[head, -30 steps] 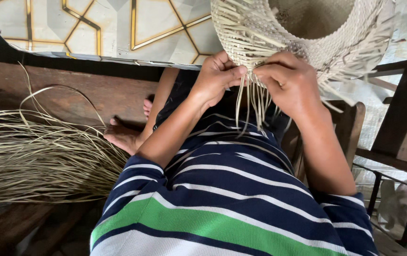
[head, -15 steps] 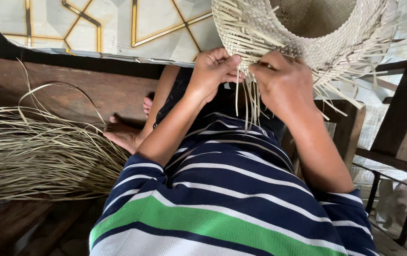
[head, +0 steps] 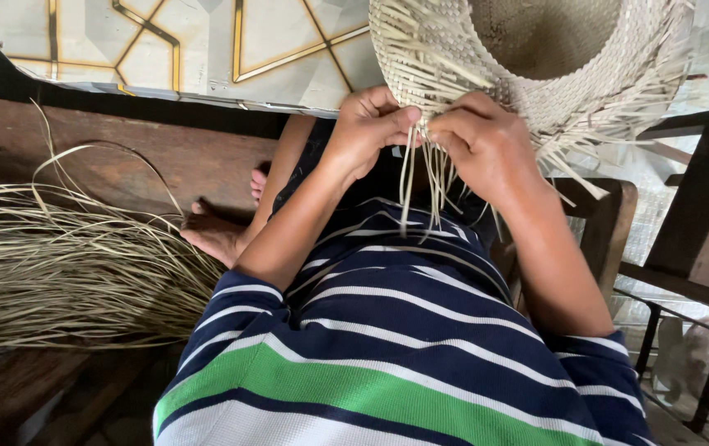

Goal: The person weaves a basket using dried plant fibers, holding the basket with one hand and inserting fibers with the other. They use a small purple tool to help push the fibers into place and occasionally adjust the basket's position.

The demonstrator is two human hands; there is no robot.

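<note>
- The left hand (head: 368, 128) has closed its pinch on the loose straw strands (head: 425, 177) at the woven hat (head: 536, 66) rim.
- The right hand (head: 486, 144) has drawn in until the fingertips meet, pulling strands taut: weaving continues.
- The hat is held above the lap.

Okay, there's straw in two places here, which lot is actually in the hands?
The loose strands hanging from the woven hat, pinched between left hand and right hand. The big bundle lies untouched.

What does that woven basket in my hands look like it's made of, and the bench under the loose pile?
Woven basket: pale, matte flat strips, likely dried palm or grass, with frayed loose ends by the left hand and right hand. Bench: dark, worn, unvarnished-looking wood with visible grain. Loose pile: the same dry strands.
</note>
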